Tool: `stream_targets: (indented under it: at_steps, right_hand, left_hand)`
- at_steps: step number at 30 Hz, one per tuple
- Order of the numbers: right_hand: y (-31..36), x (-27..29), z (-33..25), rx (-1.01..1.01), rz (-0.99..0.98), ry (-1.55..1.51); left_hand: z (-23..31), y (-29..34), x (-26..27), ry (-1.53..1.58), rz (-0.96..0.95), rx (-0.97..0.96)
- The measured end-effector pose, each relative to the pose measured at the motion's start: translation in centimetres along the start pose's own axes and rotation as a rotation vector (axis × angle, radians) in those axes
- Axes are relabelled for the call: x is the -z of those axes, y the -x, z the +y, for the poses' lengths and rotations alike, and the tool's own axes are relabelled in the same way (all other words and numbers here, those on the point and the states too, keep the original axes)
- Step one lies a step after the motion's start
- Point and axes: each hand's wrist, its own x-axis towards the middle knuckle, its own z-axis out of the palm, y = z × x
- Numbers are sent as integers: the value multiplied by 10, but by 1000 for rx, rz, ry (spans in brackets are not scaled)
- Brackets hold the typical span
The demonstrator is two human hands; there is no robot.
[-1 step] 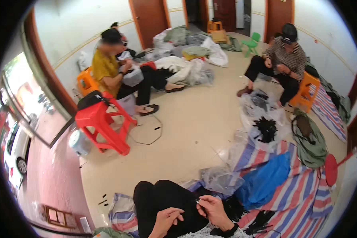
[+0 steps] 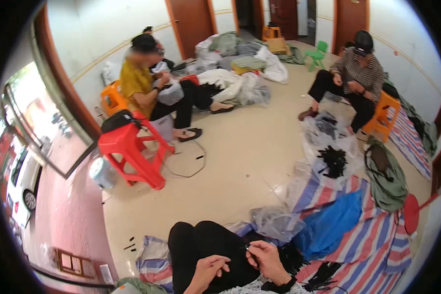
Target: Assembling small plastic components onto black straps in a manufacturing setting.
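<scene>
Above my lap in black trousers (image 2: 197, 245), my left hand (image 2: 211, 268) is closed, fingers curled inward; whatever it may hold does not show. To its right, my right hand (image 2: 268, 260) pinches a small dark piece with a shiny end (image 2: 248, 247) between thumb and fingertips. The two hands are a short way apart. Beside my right hand lies a heap of thin black strips (image 2: 290, 258), partly hidden by the hand. More black strips (image 2: 323, 277) lie on the striped sheet (image 2: 365, 245).
A blue plastic bag (image 2: 333, 225) and a clear bag (image 2: 276, 223) lie ahead right. A red stool (image 2: 134, 147) stands front left. Two seated people (image 2: 142, 90) (image 2: 360, 76) work with their hands. Small black bits (image 2: 130, 244) lie on the floor left of my knees.
The whole view has shifted slightly, so the room sits a little lower and further right. Both hands keep nearly the same pose, and the right still pinches the small dark piece.
</scene>
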Motion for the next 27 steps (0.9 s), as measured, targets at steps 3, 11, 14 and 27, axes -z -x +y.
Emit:
stream_targets:
  at_steps: [3, 11, 14, 27]
  right_hand:
    - [1, -5, 0, -23, -40, -5]
    - [26, -29, -16, 157, -125, 169]
    - [31, -31, -15, 197, -160, 218]
    - [60, -60, -27, 213, -390, 362]
  left_hand:
    - [-1, 7, 1, -6, -24, -30]
    - [-13, 9, 0, 20, -19, -39]
    - [-18, 7, 2, -1, -37, -43]
    - [11, 36, 6, 168, -173, -7]
